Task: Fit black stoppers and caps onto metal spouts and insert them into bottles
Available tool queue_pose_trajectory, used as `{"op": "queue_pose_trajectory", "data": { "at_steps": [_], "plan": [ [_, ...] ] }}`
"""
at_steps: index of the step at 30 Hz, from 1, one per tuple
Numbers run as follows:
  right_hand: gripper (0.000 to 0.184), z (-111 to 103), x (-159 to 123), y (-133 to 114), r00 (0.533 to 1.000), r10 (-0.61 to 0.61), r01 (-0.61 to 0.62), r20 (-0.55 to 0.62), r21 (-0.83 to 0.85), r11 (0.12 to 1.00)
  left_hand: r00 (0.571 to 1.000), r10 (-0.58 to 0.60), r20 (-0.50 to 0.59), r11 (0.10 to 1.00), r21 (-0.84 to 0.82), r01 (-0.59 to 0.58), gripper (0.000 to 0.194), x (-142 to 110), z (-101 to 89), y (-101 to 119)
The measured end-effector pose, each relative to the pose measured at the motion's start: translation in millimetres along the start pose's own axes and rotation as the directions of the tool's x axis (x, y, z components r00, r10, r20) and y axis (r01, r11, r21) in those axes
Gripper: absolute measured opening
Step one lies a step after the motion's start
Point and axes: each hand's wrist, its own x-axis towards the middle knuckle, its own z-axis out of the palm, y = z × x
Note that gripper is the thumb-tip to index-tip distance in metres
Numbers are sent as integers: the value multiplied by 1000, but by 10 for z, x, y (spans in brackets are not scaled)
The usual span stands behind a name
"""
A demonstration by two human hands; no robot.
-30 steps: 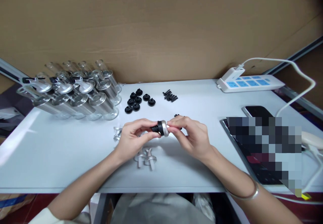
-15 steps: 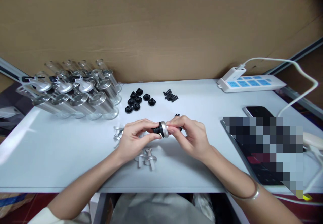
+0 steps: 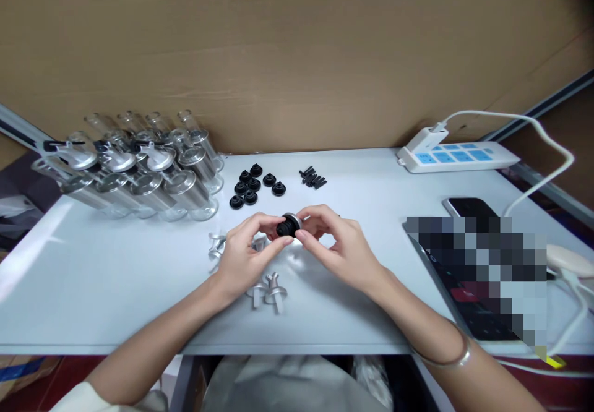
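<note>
Above the middle of the table, both hands pinch one bottle pourer (image 3: 288, 226): a black ribbed stopper with a silver rim behind it. My left hand (image 3: 244, 251) grips the black stopper side between thumb and fingertips. On the other side, my right hand (image 3: 346, 245) has thumb and fingers on the silver rim; the spout is hidden. Below my left hand lie silver pourer tops (image 3: 275, 292), and a few more are partly covered by its fingers. Several black ribbed stoppers (image 3: 250, 184) lie beyond the hands, with small black strips (image 3: 314, 177) to their right.
Glass bottles with metal sleeves (image 3: 180, 189) stand packed at the left, three bearing silver pourers (image 3: 118, 158). At the back right lies a white power strip (image 3: 457, 157) with a charger and cable. A phone (image 3: 473, 211) and a dark, partly blurred device (image 3: 445, 276) lie at the right.
The pourer has turned so its black stopper end faces more toward me, and it has risen slightly. My right hand has shifted its grip from the spout end to the silver rim.
</note>
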Motion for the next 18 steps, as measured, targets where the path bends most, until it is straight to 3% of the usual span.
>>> {"op": "queue_pose_trajectory", "data": {
  "at_steps": [10,13,18],
  "plan": [
    [18,19,37,44,952,300,-303,61,333,893,993,97,72,995,8,-97,16,-11,-12,6],
    [24,7,69,37,937,337,-343,93,441,829,997,34,65,998,-46,-31,15,-11,-24,13],
    [31,-22,105,53,920,374,-378,118,519,767,976,-172,131,932,-299,205,25,26,-11,5]
  ]
}}
